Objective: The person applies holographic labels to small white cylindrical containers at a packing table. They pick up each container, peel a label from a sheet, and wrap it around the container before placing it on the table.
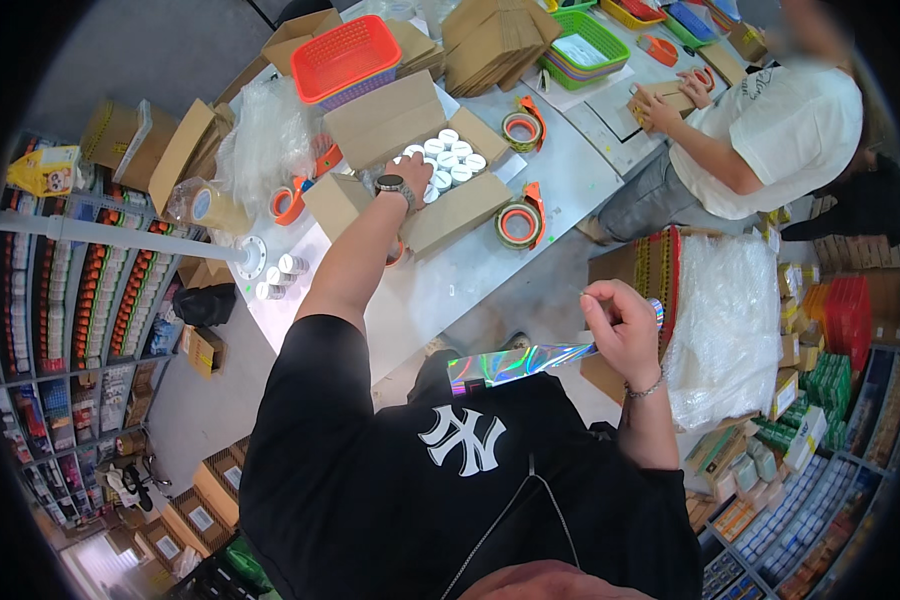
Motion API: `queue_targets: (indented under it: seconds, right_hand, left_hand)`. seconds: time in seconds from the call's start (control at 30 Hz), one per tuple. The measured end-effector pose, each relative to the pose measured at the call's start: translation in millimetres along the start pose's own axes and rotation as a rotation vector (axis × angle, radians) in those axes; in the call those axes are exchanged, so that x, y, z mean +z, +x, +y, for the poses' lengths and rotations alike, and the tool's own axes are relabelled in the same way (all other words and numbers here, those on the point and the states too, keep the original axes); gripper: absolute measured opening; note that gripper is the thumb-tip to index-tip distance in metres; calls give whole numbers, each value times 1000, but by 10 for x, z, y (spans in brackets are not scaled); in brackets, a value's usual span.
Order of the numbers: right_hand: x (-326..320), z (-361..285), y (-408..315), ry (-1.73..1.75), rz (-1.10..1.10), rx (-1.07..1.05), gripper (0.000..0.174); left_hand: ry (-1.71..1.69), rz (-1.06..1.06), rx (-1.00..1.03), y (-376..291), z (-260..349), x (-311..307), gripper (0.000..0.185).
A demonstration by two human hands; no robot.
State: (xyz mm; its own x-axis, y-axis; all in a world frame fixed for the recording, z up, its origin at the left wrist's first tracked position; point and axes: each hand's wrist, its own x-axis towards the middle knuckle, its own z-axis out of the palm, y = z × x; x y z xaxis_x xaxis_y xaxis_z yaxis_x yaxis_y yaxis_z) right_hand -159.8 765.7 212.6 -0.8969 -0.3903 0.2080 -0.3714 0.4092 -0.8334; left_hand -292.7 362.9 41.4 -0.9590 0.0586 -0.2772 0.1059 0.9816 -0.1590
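Observation:
My left hand (414, 176), with a wristwatch on its wrist, reaches into an open cardboard box (386, 112). Its fingers lie over white-lidded containers (450, 159) standing close together in the box; whether they grip one is hidden. In front of my chest, my right hand (621, 324) is closed around a shiny holographic strip (521, 361), which hangs out to the left. Thumb and forefinger meet at the tip. Several similar small white containers (281, 276) stand on the table (450, 289), left of the box.
Tape dispensers (520, 225) lie right of the box, another (289, 201) left, near clear plastic wrap (259, 142). Red (349, 60) and green baskets (589, 49) stand behind. A co-worker (765, 142) handles a small carton (664, 101). A bubble-wrap-covered carton (720, 330) stands right.

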Motion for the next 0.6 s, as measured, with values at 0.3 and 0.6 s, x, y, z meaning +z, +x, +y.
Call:
queue_targets:
  seconds: [0.3, 0.6]
  right_hand:
    - [238, -118, 158, 34, -101, -53, 8]
    - [775, -494, 403, 149, -279, -98, 11]
  left_hand:
    - [-146, 22, 23, -278, -169, -190, 55]
    - [-1626, 289, 97, -1536, -623, -920, 50]
